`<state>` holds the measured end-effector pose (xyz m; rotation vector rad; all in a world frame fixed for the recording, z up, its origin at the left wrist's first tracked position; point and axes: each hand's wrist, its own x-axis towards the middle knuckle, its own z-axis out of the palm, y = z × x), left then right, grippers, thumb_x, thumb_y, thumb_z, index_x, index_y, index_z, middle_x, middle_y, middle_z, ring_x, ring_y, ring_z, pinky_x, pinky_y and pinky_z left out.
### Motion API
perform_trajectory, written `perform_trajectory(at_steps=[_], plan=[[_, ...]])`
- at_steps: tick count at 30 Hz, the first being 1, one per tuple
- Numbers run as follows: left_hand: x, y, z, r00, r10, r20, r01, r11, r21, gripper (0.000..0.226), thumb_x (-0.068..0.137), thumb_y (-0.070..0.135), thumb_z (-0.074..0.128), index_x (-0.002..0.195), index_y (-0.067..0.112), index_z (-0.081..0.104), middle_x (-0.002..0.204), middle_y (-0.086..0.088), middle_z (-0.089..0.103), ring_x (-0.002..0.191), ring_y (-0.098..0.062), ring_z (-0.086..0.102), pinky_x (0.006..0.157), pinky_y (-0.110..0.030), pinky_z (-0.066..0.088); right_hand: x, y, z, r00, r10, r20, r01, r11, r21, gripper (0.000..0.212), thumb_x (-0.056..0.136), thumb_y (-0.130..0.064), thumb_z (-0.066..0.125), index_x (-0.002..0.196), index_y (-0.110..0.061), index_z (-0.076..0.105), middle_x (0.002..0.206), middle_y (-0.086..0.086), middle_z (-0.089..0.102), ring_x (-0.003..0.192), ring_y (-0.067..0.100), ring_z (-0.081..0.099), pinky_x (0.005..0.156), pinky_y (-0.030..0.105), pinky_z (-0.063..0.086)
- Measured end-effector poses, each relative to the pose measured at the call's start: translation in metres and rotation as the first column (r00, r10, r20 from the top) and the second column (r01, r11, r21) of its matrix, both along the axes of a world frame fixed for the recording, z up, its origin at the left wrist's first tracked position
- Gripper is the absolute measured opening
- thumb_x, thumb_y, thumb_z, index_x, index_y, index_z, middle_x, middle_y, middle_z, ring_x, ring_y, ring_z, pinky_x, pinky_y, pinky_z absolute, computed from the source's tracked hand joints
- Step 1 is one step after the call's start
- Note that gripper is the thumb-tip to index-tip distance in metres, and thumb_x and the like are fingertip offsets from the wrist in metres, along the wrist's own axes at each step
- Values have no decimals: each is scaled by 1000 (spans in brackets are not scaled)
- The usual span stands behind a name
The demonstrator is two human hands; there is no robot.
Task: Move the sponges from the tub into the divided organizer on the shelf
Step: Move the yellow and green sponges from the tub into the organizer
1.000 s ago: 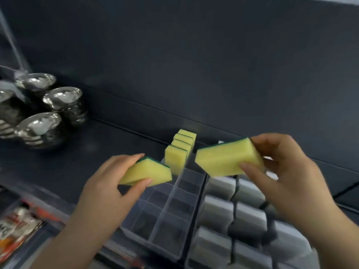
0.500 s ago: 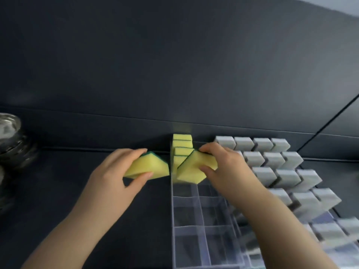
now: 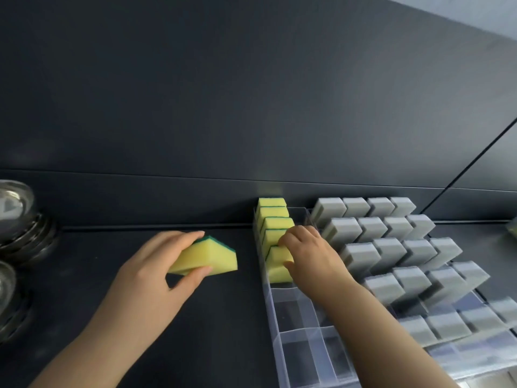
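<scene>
Sponges, yellow with green backing: one sponge is pinched by the right hand in the clear divided organizer, apparently part-seated in front of four upright ones, while the left hand, held apart, grips another sponge over the dark shelf.

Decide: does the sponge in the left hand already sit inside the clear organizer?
No, the left hand holds its yellow sponge to the left of the clear organizer, outside its walls.

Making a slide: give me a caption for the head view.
Right hand grips a yellow sponge in the clear organizer; left hand holds another sponge beside it.
</scene>
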<state>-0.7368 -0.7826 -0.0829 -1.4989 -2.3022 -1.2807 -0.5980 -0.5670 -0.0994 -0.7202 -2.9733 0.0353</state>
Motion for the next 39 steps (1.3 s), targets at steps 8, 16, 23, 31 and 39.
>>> perform_trajectory(at_steps=[8, 16, 23, 31, 39], plan=[[-2, -1, -6, 1000, -11, 11, 12, 999, -40, 44, 70, 30, 68, 112, 18, 64, 103, 13, 57, 97, 12, 45, 75, 2, 32, -5, 13, 16, 987, -25, -159, 15, 998, -61, 41, 86, -45, 55, 120, -22, 54, 120, -4, 54, 112, 17, 47, 89, 28, 38], [6, 5, -3, 999, -19, -43, 17, 998, -53, 44, 72, 35, 71, 113, 24, 63, 104, 16, 57, 94, 4, 49, 80, -1, 34, -34, 29, 17, 996, -87, 25, 91, 978, -186, 53, 92, -51, 42, 134, -19, 41, 133, 3, 50, 121, 21, 45, 96, 35, 40], [18, 6, 0, 999, -19, -39, 16, 997, -81, 44, 72, 38, 64, 114, 25, 63, 104, 18, 56, 95, 3, 50, 69, -8, 41, -30, 28, 16, 995, 17, 102, 4, 981, -194, 39, 98, -34, 36, 135, -24, 40, 138, 0, 46, 126, 22, 41, 102, 38, 35], [35, 23, 9, 997, -63, -36, 60, 994, -89, 46, 73, 40, 61, 115, 21, 64, 103, 13, 58, 92, 1, 48, 74, -3, 38, 2, 23, 33, 987, -56, -151, 8, 953, -302, 35, 95, -20, 45, 131, -19, 49, 136, 1, 48, 118, 19, 49, 96, 29, 40], [60, 73, 1, 989, -145, -31, 136, 970, -202, 59, 84, 12, 65, 137, 23, 43, 115, 10, 41, 98, -5, 46, 81, -12, 35, 49, -3, 32, 866, -30, -499, -206, 888, -411, 35, 86, -10, 60, 118, -24, 60, 109, -16, 58, 100, -6, 52, 88, 5, 37]])
